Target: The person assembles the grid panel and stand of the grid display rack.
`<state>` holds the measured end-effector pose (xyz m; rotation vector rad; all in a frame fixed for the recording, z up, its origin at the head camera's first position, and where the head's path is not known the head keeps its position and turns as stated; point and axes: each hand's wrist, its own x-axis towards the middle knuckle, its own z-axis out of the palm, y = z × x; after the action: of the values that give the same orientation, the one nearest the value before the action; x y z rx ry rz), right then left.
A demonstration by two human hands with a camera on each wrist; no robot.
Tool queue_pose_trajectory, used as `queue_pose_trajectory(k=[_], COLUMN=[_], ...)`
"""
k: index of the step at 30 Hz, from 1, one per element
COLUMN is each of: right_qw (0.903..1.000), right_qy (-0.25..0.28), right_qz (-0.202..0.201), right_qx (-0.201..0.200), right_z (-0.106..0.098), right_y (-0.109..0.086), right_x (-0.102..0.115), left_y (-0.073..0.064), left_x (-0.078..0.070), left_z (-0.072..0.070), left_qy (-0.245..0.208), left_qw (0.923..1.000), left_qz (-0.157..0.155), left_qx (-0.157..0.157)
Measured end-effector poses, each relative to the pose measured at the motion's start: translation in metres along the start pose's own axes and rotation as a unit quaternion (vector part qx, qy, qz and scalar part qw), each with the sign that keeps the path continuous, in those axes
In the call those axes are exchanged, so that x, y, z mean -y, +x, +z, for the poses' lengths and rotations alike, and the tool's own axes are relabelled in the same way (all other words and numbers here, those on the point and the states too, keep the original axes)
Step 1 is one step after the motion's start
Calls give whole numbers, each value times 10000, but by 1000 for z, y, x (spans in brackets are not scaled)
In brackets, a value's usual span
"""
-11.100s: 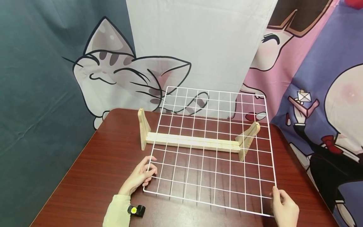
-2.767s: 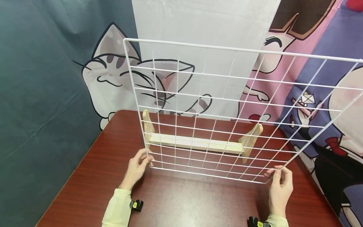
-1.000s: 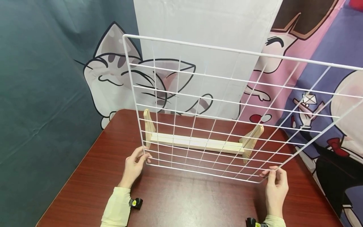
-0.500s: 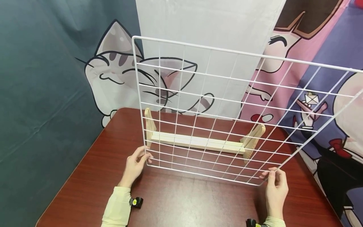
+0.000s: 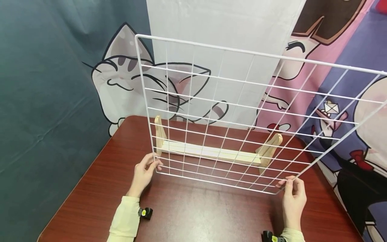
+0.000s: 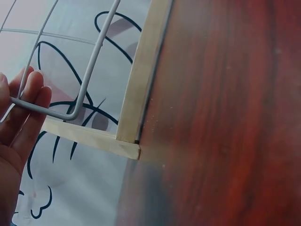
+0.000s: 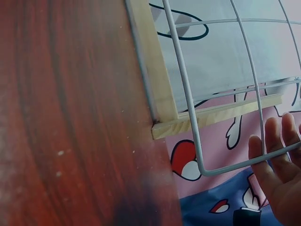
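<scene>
A white wire grid panel (image 5: 254, 53) stands raised in the head view, its top edge cut off at the right. My left hand (image 5: 143, 174) pinches its left side wire near the lower corner. On the opposite side wire, my right hand (image 5: 293, 198) grips low down, thumb toward me. A pale wooden stand (image 5: 211, 152) with two shaped end pieces rests on the table behind the panel and shows through the grid. In the left wrist view, fingers (image 6: 33, 87) wrap the wire beside the rounded corner. The right wrist view has fingers (image 7: 273, 132) behind the other side wire.
The dark red-brown table (image 5: 199, 215) spans the foreground. A printed cloth (image 5: 217, 20) with a cartoon cat and figures hangs along its back edge and sides. Both wrists wear small black cameras (image 5: 147, 213).
Since the oldest frame, the panel has tilted up from a low slant to nearly upright, and the right hand has moved up. In the last second it sways only slightly, both hands keeping hold.
</scene>
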<state>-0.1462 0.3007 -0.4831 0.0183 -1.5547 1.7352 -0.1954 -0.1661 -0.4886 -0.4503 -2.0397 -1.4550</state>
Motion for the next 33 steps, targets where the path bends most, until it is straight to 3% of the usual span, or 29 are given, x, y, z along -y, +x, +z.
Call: queue_pose_trajectory(k=[4, 11, 16, 19, 24, 33], right_qw=[9996, 9996, 9982, 9987, 9998, 9990], right_qy=[-263, -230, -531, -429, -152, -434], right_qz=[5, 110, 193, 183, 62, -33], right_qx=[-65, -142, -193, -185, -115, -135], right_z=[0, -5, -4, -2, 1, 3], right_y=[1, -7, -9, -8, -6, 2], right_x=[0, -4, -4, -3, -2, 2], left_y=[4, 9, 9, 10, 13, 20], left_x=[0, -17, -11, -8, -14, -20], left_z=[1, 3, 5, 6, 4, -1], left_qy=[-26, -205, -292, -319, -525, -693], left_qw=[10000, 9997, 9993, 9988, 9983, 9974], left_qz=[-2, -94, -222, -360, -216, -169], left_qx=[-3, 89, -1, -117, -118, 84])
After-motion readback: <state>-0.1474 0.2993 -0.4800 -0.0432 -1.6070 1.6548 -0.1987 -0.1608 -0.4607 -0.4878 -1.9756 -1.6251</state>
